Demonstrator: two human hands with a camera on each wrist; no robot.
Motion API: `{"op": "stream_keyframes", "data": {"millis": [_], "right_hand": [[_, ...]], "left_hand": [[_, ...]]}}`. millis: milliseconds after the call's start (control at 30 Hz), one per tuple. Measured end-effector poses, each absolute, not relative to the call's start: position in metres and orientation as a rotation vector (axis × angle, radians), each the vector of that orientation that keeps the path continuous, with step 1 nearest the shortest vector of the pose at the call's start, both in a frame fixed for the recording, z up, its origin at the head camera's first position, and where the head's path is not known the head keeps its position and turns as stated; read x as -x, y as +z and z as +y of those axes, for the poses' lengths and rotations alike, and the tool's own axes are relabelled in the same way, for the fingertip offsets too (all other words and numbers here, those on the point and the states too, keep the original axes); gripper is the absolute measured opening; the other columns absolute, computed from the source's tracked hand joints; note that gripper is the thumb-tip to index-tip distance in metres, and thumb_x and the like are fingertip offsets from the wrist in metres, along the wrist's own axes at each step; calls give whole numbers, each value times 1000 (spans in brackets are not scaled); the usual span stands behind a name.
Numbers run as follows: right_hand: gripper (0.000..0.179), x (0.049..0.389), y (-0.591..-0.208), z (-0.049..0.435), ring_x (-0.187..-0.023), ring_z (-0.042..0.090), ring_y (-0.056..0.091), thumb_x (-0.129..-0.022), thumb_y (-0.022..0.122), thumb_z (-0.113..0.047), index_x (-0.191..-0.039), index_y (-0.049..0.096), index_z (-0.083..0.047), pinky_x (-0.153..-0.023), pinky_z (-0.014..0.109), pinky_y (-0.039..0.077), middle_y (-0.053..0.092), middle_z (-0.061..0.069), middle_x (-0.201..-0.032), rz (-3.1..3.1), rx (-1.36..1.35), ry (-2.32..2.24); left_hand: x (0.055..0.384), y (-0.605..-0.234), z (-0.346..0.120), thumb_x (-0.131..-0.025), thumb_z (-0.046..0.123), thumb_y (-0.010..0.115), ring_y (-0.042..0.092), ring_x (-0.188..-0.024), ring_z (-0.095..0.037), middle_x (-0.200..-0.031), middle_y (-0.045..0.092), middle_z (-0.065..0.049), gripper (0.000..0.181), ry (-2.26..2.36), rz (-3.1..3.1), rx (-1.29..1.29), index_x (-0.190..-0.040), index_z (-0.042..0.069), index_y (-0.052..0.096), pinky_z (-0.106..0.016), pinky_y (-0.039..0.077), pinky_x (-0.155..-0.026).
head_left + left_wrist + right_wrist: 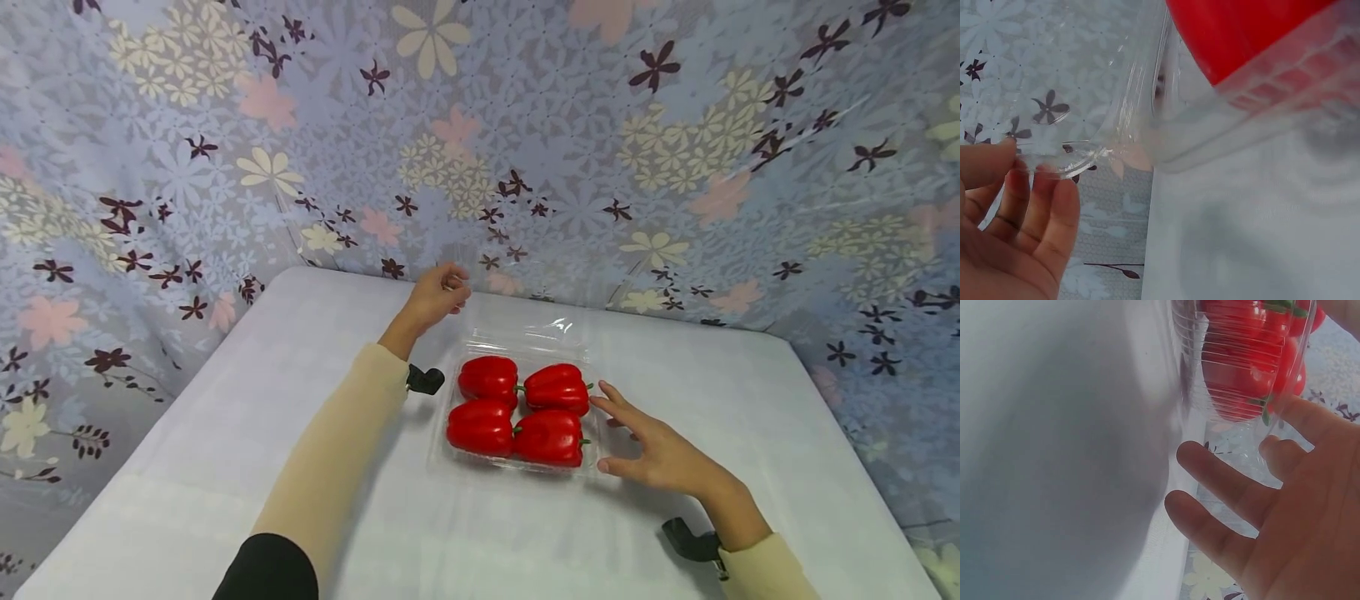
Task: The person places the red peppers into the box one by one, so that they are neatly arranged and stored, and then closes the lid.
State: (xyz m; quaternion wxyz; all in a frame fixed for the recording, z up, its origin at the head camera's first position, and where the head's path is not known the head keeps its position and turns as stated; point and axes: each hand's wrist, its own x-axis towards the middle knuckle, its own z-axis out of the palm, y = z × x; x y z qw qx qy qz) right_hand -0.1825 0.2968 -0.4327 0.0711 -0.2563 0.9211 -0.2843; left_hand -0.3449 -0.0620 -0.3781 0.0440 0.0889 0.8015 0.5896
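Observation:
Several red bell peppers [551, 437] with green stems lie in two rows inside a clear plastic container [517, 463]. Its hinged lid [525, 332] stands raised at the far side. At the lid's far-left corner, my left hand [438, 293] pinches the edge between thumb and fingers, as the left wrist view shows. Beside the container's right wall, my right hand [663, 450] has its fingers spread and relaxed. In the right wrist view, a fingertip of this hand [1297, 512] overlaps the container's rim; whether it touches cannot be told.
The container rests on a table with a white cover [360, 533]. A floral curtain [525, 125] hangs along the back and sides of the table. Black camera mounts [425, 381] stick out from both wrists.

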Motion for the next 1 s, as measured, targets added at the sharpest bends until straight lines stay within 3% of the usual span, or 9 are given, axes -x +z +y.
{"op": "stream_keyframes", "data": {"millis": [100, 300, 667, 1000], "right_hand": [[84, 179, -432, 294, -121, 37, 60, -83, 78, -34, -154, 36, -19, -91, 65, 53, 23, 19, -164, 2780, 756, -844], [84, 173, -431, 289, -121, 37, 60, -83, 77, -36, -154, 35, -18, -91, 65, 52, 22, 19, -165, 2796, 704, -839], [82, 168, -433, 280, -122, 38, 59, -85, 76, -37, -154, 35, -19, -91, 66, 52, 22, 19, -164, 2787, 714, -850], [82, 160, -437, 275, -122, 40, 59, -85, 76, -37, -154, 36, -16, -91, 66, 52, 22, 21, -164, 2779, 746, -895]], "left_hand": [[345, -376, -61, -99, 11, 56, 62, -90, -26, -101, 53, -5, 28, 1859, 2426, -285, -126, 3, 54, -30, 60, -78], [347, -373, -60, -99, 6, 54, 60, -75, -17, -94, 52, -1, 26, 1933, 2415, -355, -124, -1, 55, -26, 59, -66], [339, -377, -69, -100, 6, 53, 59, -80, -18, -99, 55, -6, 20, 1952, 2408, -351, -119, 1, 56, -28, 61, -71], [336, -383, -77, -100, 5, 53, 58, -79, -14, -95, 54, -2, 18, 1993, 2347, -411, -117, 0, 56, -24, 59, -69]]}}
